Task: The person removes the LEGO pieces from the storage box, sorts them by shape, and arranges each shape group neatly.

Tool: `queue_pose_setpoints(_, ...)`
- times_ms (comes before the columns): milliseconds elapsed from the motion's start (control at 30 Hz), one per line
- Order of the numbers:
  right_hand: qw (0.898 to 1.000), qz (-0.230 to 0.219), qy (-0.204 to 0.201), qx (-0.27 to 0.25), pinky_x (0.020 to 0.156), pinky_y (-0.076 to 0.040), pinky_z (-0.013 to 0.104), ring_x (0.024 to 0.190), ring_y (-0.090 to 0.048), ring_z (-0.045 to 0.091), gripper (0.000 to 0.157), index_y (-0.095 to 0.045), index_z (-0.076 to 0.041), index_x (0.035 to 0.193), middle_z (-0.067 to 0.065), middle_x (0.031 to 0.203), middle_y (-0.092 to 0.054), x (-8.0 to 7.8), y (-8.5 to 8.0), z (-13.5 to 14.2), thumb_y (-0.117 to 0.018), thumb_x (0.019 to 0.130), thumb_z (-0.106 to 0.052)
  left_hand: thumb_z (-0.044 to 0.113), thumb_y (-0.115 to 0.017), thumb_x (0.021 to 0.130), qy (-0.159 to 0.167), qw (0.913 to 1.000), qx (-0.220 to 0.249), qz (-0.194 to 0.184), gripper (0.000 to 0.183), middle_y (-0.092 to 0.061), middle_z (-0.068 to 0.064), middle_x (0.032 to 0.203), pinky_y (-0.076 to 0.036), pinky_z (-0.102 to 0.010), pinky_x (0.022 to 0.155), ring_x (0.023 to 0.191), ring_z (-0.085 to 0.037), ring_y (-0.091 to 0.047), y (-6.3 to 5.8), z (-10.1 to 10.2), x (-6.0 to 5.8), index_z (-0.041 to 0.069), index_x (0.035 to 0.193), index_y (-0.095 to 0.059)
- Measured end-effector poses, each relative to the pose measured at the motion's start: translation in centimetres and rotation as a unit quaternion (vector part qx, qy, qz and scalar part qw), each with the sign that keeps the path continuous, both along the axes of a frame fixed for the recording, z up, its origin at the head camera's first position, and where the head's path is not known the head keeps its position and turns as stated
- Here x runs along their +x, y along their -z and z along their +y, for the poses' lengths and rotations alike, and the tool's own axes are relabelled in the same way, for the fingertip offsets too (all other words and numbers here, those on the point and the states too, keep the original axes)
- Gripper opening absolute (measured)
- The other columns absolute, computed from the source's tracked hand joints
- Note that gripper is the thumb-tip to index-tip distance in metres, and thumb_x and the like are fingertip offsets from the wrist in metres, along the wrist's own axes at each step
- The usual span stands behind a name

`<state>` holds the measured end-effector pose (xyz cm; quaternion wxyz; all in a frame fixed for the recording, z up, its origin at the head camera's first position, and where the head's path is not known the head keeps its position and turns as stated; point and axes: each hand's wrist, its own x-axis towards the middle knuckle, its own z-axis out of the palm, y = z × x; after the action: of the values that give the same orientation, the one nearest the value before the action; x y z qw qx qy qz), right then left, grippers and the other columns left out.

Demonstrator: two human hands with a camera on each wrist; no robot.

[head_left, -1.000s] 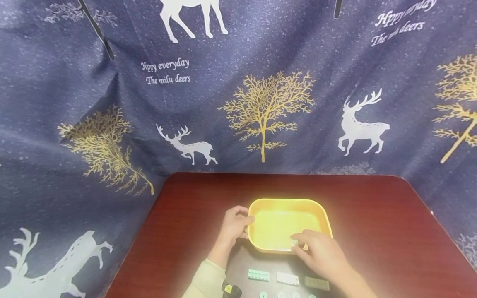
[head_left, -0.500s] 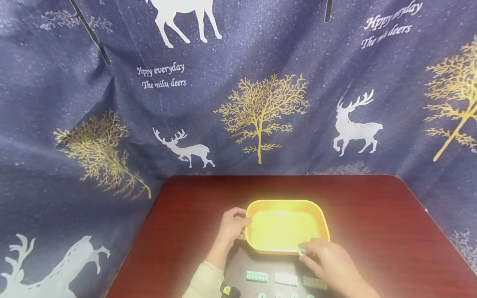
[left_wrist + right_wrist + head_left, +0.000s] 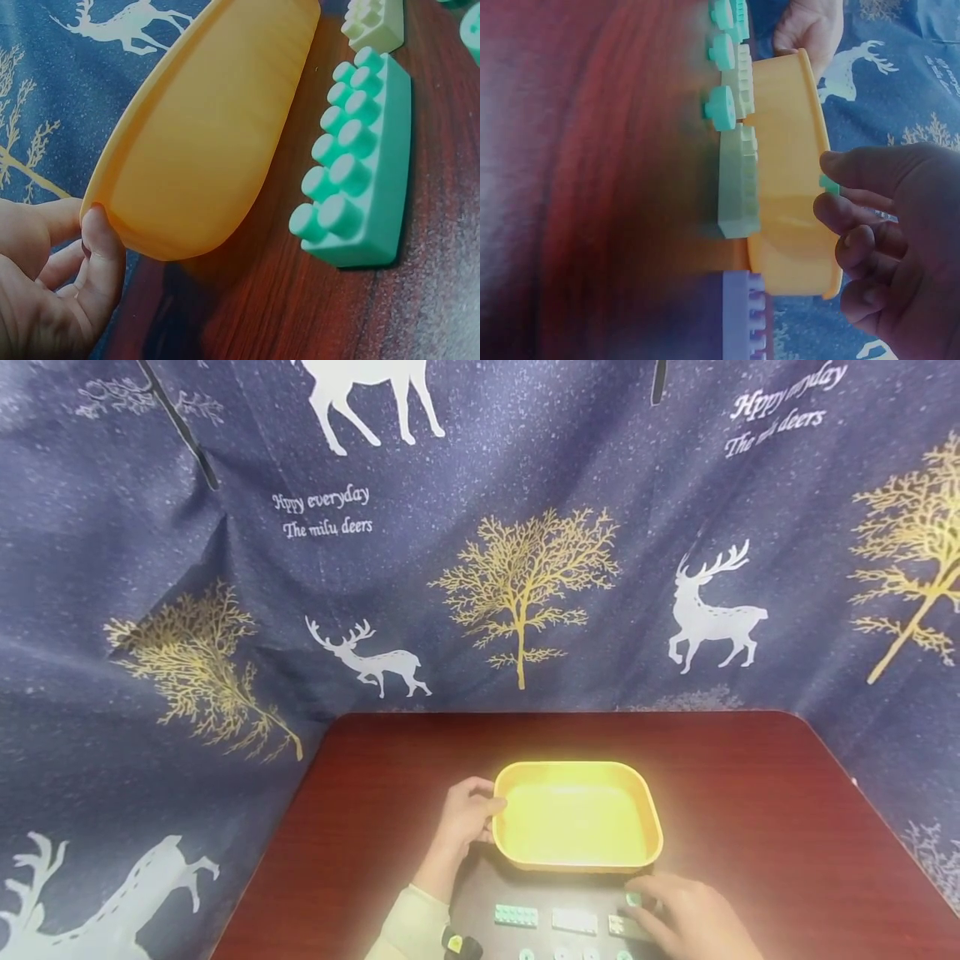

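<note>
With thumb and fingers, my left hand (image 3: 462,818) grips the left rim of a yellow plastic bin (image 3: 501,852). In the head view, no objects show inside it. A small green toy piece (image 3: 829,184), mostly hidden by fingers, is pinched in my right hand (image 3: 693,912), which is in front of the bin's near right corner. Below that hand lies a pale studded building block (image 3: 626,927). Left of it are a whitish block (image 3: 575,921) and a mint-green studded block (image 3: 516,916). Several small green wheel-like pieces (image 3: 721,109) stand nearer to me.
A purple studded block (image 3: 739,319) shows at the bottom of the right wrist view. All of this sits on a dark red wooden table (image 3: 405,752). Behind hangs a blue cloth (image 3: 465,460) printed with deer and trees.
My right hand has moved from over the bin's near rim, down and right toward the pale block, still pinching the green piece. My left hand keeps its grip on the bin.
</note>
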<state>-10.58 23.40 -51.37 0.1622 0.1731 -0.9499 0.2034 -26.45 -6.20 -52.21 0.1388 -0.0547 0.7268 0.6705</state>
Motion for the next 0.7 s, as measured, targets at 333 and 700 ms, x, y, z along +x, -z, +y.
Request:
queue_pose_setpoints(333, 0.989, -0.147, 0.008, 0.017, 0.058, -0.047, 0.024, 0.072, -0.052, -0.007, 0.015, -0.062, -0.039, 0.088, -0.028, 0.077, -0.055, 1.3, 0.4, 1.4, -0.069, 0.082, -0.052, 0.007, -0.073, 0.078, -0.003, 1.0000, -0.002, 0.000, 0.037, -0.068, -0.019, 0.085, -0.060, -0.040, 0.050, 0.056, -0.025, -0.065, -0.2, -0.1, 0.0, 0.001, 0.113, -0.061)
queue_pose_setpoints(700, 0.980, -0.198, 0.004, 0.012, 0.048, -0.032, 0.020, 0.060, -0.042, -0.008, 0.018, -0.054, -0.047, 0.078, -0.030, 0.067, -0.048, 3.1, 1.3, 1.0, -0.072, 0.078, -0.045, 0.007, -0.074, 0.078, -0.001, 1.0000, -0.003, 0.003, 0.037, -0.068, -0.019, 0.085, -0.060, -0.039, 0.050, 0.056, -0.024, -0.065, 0.2, 0.0, 0.1, 0.000, 0.112, -0.061)
